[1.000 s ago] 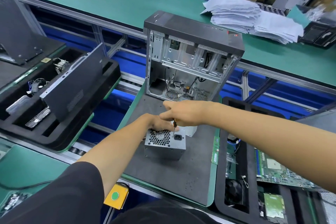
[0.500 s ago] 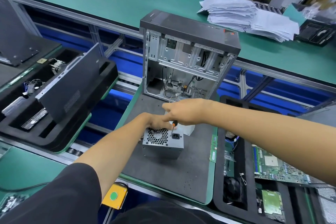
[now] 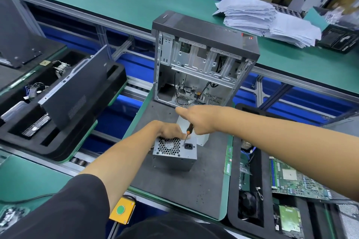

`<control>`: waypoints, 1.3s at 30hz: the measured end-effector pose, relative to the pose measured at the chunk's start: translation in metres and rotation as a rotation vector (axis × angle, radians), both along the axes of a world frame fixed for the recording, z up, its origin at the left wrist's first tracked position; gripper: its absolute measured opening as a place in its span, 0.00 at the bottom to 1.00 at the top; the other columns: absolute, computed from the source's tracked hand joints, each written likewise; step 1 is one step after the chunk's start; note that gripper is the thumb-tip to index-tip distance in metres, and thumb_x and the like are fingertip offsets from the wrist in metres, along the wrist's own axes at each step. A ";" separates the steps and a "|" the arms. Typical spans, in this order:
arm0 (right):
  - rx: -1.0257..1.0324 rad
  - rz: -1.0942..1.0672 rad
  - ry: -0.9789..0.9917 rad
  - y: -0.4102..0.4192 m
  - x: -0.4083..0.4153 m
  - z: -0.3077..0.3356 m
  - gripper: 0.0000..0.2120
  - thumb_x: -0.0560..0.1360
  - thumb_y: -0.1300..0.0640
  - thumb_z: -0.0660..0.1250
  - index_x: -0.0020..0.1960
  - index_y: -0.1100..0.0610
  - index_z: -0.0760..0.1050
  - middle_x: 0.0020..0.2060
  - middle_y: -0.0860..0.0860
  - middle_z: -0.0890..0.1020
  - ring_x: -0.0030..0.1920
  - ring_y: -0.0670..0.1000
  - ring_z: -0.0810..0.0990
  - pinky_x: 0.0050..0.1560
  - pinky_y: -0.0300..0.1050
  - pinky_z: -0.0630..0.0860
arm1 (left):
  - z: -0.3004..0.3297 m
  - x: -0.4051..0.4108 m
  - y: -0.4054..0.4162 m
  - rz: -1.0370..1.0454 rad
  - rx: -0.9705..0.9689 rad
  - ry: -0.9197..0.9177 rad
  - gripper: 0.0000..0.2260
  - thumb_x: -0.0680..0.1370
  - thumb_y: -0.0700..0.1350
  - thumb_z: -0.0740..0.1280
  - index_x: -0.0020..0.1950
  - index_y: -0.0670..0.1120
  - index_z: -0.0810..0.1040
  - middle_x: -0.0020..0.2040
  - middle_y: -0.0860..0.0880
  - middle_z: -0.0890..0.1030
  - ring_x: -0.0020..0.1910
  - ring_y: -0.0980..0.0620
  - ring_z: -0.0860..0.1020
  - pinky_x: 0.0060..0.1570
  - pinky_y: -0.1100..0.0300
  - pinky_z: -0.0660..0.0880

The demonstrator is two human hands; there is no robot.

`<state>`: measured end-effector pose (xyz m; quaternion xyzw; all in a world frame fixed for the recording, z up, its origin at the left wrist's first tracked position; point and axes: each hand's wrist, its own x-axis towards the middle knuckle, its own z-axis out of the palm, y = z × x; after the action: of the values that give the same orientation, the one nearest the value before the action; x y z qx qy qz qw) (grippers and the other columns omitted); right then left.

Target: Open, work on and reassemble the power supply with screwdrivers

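A grey metal power supply (image 3: 174, 154) stands on the dark mat (image 3: 186, 190), its top face showing a honeycomb fan grille and a black power socket. My left hand (image 3: 167, 129) grips its far top edge. My right hand (image 3: 198, 119) holds a screwdriver (image 3: 188, 132) with an orange and black handle, shaft pointing down. The tip touches the top face just left of the socket. A white block (image 3: 202, 138) stands behind the power supply, partly hidden by my right hand.
An open computer case (image 3: 204, 60) stands upright at the mat's far end. Black foam trays hold a side panel (image 3: 77, 87) on the left and circuit boards (image 3: 297, 180) on the right. A yellow box with a green button (image 3: 121, 209) sits at the near edge. Paper stacks (image 3: 266, 19) lie beyond.
The screwdriver tip has stayed at the same spot beside the socket. Both hands keep their hold. The view has shifted slightly.
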<state>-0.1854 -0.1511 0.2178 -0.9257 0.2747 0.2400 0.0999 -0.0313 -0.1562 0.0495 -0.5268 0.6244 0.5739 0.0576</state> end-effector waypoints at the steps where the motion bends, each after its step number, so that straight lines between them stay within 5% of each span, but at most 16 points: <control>1: 0.006 0.069 0.009 -0.002 0.000 0.004 0.16 0.73 0.66 0.62 0.51 0.52 0.58 0.44 0.57 0.72 0.39 0.59 0.74 0.36 0.58 0.71 | 0.000 0.001 -0.001 0.008 0.004 -0.004 0.25 0.79 0.68 0.63 0.46 0.45 0.80 0.44 0.49 0.77 0.49 0.47 0.73 0.66 0.46 0.70; 3: 0.021 0.202 0.015 -0.007 0.001 0.007 0.13 0.73 0.68 0.60 0.49 0.53 0.62 0.47 0.54 0.68 0.40 0.60 0.73 0.40 0.58 0.72 | 0.005 0.001 0.000 -0.020 0.010 -0.037 0.24 0.79 0.69 0.62 0.45 0.48 0.77 0.46 0.50 0.74 0.50 0.49 0.71 0.62 0.48 0.68; 7: -0.111 0.350 0.005 -0.007 0.005 0.003 0.04 0.76 0.60 0.63 0.51 0.55 0.71 0.43 0.50 0.68 0.34 0.54 0.68 0.32 0.48 0.63 | 0.006 0.001 0.000 -0.038 0.010 -0.046 0.31 0.81 0.67 0.60 0.71 0.44 0.74 0.75 0.45 0.70 0.74 0.46 0.66 0.73 0.50 0.61; 9: -0.212 0.362 0.022 -0.001 0.003 -0.006 0.06 0.79 0.54 0.61 0.53 0.55 0.73 0.38 0.51 0.70 0.35 0.57 0.70 0.32 0.47 0.63 | 0.005 -0.001 0.001 -0.025 0.001 -0.006 0.34 0.80 0.67 0.62 0.77 0.44 0.70 0.79 0.46 0.66 0.79 0.46 0.62 0.78 0.47 0.59; 12: -0.257 0.251 0.013 0.002 -0.002 -0.014 0.06 0.80 0.53 0.59 0.50 0.56 0.69 0.31 0.50 0.68 0.35 0.60 0.74 0.28 0.46 0.58 | 0.007 -0.003 -0.001 -0.019 0.032 -0.004 0.29 0.77 0.65 0.67 0.66 0.42 0.76 0.69 0.44 0.75 0.67 0.44 0.73 0.74 0.45 0.66; 14: -0.222 0.193 0.004 0.000 -0.004 -0.014 0.09 0.79 0.53 0.60 0.56 0.55 0.65 0.36 0.51 0.71 0.36 0.59 0.74 0.30 0.48 0.63 | 0.012 -0.001 -0.003 0.012 0.084 -0.010 0.23 0.68 0.59 0.70 0.53 0.42 0.78 0.57 0.43 0.77 0.52 0.44 0.74 0.62 0.45 0.71; 16: -0.187 0.215 0.005 -0.002 -0.004 -0.010 0.13 0.78 0.58 0.61 0.61 0.53 0.63 0.44 0.52 0.72 0.39 0.59 0.75 0.32 0.50 0.68 | 0.015 0.003 -0.005 -0.035 0.106 -0.007 0.16 0.66 0.54 0.71 0.47 0.44 0.80 0.53 0.44 0.79 0.52 0.44 0.77 0.60 0.48 0.72; 19: -0.164 0.260 -0.015 -0.004 -0.004 -0.005 0.11 0.77 0.62 0.61 0.58 0.53 0.65 0.47 0.52 0.71 0.37 0.55 0.71 0.29 0.47 0.59 | 0.019 0.006 -0.006 -0.128 0.138 0.000 0.16 0.75 0.52 0.74 0.57 0.44 0.85 0.58 0.48 0.84 0.61 0.49 0.80 0.66 0.51 0.72; 22: -0.231 0.338 -0.032 -0.005 -0.004 -0.003 0.07 0.77 0.57 0.62 0.54 0.50 0.67 0.39 0.51 0.72 0.31 0.52 0.68 0.28 0.45 0.57 | 0.021 0.008 -0.007 -0.185 0.161 -0.016 0.16 0.74 0.56 0.77 0.55 0.48 0.85 0.46 0.55 0.86 0.44 0.59 0.83 0.50 0.60 0.75; 24: -0.313 0.394 -0.036 -0.003 -0.004 -0.003 0.05 0.77 0.52 0.61 0.52 0.49 0.70 0.29 0.50 0.69 0.30 0.57 0.69 0.28 0.45 0.57 | 0.018 0.009 -0.006 -0.180 0.116 -0.046 0.17 0.72 0.58 0.79 0.53 0.50 0.84 0.49 0.54 0.84 0.49 0.55 0.80 0.54 0.59 0.74; 27: -0.384 0.398 0.009 -0.001 -0.005 -0.005 0.10 0.79 0.46 0.58 0.46 0.52 0.68 0.26 0.49 0.62 0.30 0.58 0.69 0.27 0.44 0.53 | 0.014 0.008 -0.003 -0.152 0.087 -0.026 0.26 0.71 0.58 0.80 0.64 0.46 0.81 0.65 0.49 0.80 0.65 0.45 0.76 0.72 0.47 0.69; 31: -0.331 0.314 0.014 -0.003 -0.007 -0.005 0.15 0.76 0.48 0.62 0.57 0.53 0.63 0.37 0.51 0.72 0.30 0.55 0.72 0.27 0.45 0.57 | 0.016 0.008 -0.003 -0.138 0.092 0.015 0.17 0.73 0.56 0.79 0.51 0.45 0.85 0.48 0.50 0.83 0.48 0.51 0.78 0.59 0.51 0.73; 33: -0.251 0.391 0.027 -0.005 -0.006 0.002 0.20 0.76 0.55 0.63 0.64 0.51 0.61 0.47 0.52 0.71 0.28 0.53 0.69 0.27 0.46 0.59 | 0.018 0.008 -0.001 -0.114 0.101 0.004 0.23 0.73 0.56 0.78 0.60 0.44 0.80 0.55 0.50 0.81 0.54 0.52 0.75 0.60 0.53 0.70; 35: -0.219 0.490 0.033 -0.003 -0.004 0.004 0.17 0.79 0.58 0.61 0.66 0.49 0.65 0.50 0.52 0.72 0.28 0.51 0.66 0.28 0.47 0.61 | 0.016 0.010 0.000 -0.078 0.073 -0.028 0.30 0.72 0.57 0.78 0.69 0.53 0.71 0.67 0.51 0.74 0.65 0.53 0.69 0.65 0.54 0.62; 37: -0.226 0.526 0.013 0.000 -0.002 0.001 0.11 0.81 0.55 0.60 0.63 0.50 0.68 0.46 0.52 0.74 0.30 0.54 0.68 0.30 0.49 0.65 | 0.014 0.010 0.000 -0.069 0.044 -0.006 0.36 0.72 0.56 0.78 0.76 0.54 0.66 0.75 0.51 0.69 0.73 0.52 0.64 0.68 0.56 0.60; 39: -0.294 0.520 -0.016 0.005 -0.001 -0.006 0.08 0.80 0.52 0.59 0.58 0.51 0.69 0.37 0.52 0.74 0.32 0.58 0.71 0.30 0.48 0.65 | 0.012 0.010 -0.001 -0.058 0.047 0.003 0.31 0.72 0.55 0.79 0.71 0.57 0.69 0.72 0.53 0.71 0.73 0.51 0.65 0.65 0.59 0.62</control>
<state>-0.1863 -0.1456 0.2122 -0.9714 0.0594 0.2080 -0.0981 -0.0218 -0.1573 0.0617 -0.5059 0.6258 0.5874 0.0858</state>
